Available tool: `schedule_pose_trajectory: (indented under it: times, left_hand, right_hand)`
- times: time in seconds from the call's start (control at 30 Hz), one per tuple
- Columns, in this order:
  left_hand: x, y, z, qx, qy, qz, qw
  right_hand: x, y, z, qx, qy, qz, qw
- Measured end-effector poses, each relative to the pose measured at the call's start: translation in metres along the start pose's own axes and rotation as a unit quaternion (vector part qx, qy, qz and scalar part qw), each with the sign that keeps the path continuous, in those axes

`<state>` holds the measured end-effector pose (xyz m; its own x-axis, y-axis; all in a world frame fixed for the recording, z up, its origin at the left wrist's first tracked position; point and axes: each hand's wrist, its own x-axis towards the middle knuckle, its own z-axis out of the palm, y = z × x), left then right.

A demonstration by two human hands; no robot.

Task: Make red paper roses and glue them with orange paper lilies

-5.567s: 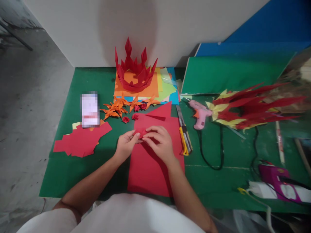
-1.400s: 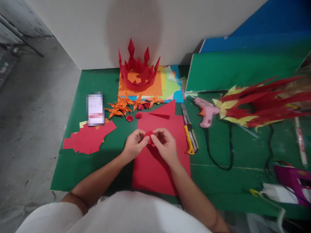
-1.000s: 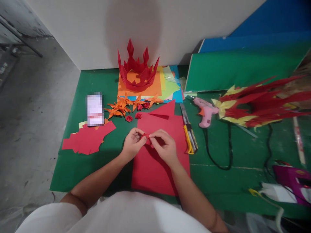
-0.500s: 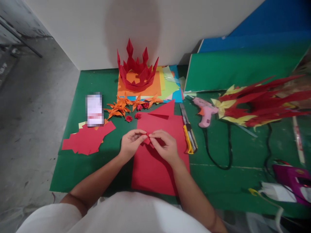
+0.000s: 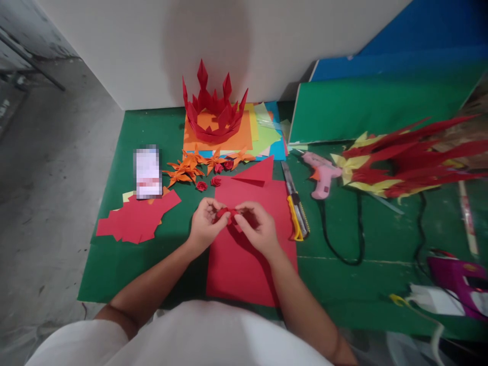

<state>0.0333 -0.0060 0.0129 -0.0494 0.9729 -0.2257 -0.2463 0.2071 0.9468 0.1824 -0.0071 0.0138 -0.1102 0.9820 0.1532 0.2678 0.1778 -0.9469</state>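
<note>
My left hand (image 5: 205,223) and my right hand (image 5: 256,226) meet over a large red paper sheet (image 5: 247,254) on the green mat (image 5: 125,264). Both pinch a small folded red paper piece (image 5: 227,213) between their fingertips, held just above the sheet. Three small red paper roses (image 5: 215,180) lie on the mat just beyond my hands, beside several orange folded flowers (image 5: 186,170). A red triangle of paper (image 5: 257,173) rests at the sheet's far edge.
A red paper crown (image 5: 212,109) stands on stacked coloured sheets (image 5: 263,134) at the back. Red offcuts (image 5: 133,221) and a card (image 5: 148,172) lie left. A yellow utility knife (image 5: 295,213), pink glue gun (image 5: 320,175) with black cord, and red-yellow paper spikes (image 5: 404,162) lie right.
My fingers have curled tighter around the small red piece and lifted it slightly; it looks more bunched than half a second ago. Earlier it lay flatter against the sheet.
</note>
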Motion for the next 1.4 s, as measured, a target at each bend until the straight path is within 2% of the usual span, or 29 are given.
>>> schedule_pose_trajectory:
  times: [0.07, 0.13, 0.3, 0.53, 0.67, 0.8, 0.93, 1.1, 1.27, 1.4]
  left_hand:
    - [-0.001, -0.001, 0.000, 0.012, -0.006, 0.007, 1.000]
    - [-0.002, -0.002, -0.001, 0.030, -0.008, 0.014, 0.999]
    - [-0.003, -0.005, -0.002, 0.045, -0.010, 0.026, 0.999]
    - [-0.003, -0.003, 0.000, 0.030, -0.024, 0.003, 0.999]
    - [-0.002, 0.000, -0.001, 0.036, -0.025, -0.011, 0.999]
    - [-0.004, 0.000, -0.002, 0.052, -0.029, -0.018, 0.998]
    - [-0.006, -0.001, 0.000, 0.072, -0.053, 0.007, 0.996]
    - [-0.005, 0.000, 0.001, 0.047, -0.042, 0.015, 0.998]
    - [-0.004, -0.002, 0.000, 0.040, -0.041, -0.015, 0.998]
    - [-0.004, -0.002, 0.000, 0.016, -0.042, -0.028, 0.999]
  right_hand:
    - [0.000, 0.002, 0.001, 0.039, -0.014, 0.057, 0.998]
    - [0.001, 0.004, 0.001, 0.030, -0.022, 0.074, 0.997]
    - [0.002, 0.002, 0.002, -0.019, 0.005, 0.056, 0.998]
    - [-0.001, 0.002, 0.008, 0.018, 0.023, 0.069, 0.997]
    - [0.003, -0.004, 0.005, -0.009, 0.009, 0.015, 1.000]
    - [0.005, -0.009, 0.002, -0.026, 0.006, -0.002, 1.000]
    - [0.003, -0.009, 0.004, -0.029, 0.010, 0.012, 0.999]
    - [0.003, -0.006, 0.003, -0.008, 0.001, 0.039, 0.999]
    - [0.005, -0.004, -0.002, -0.043, -0.022, -0.017, 0.999]
    - [0.004, -0.001, -0.003, -0.091, 0.007, -0.078, 0.993]
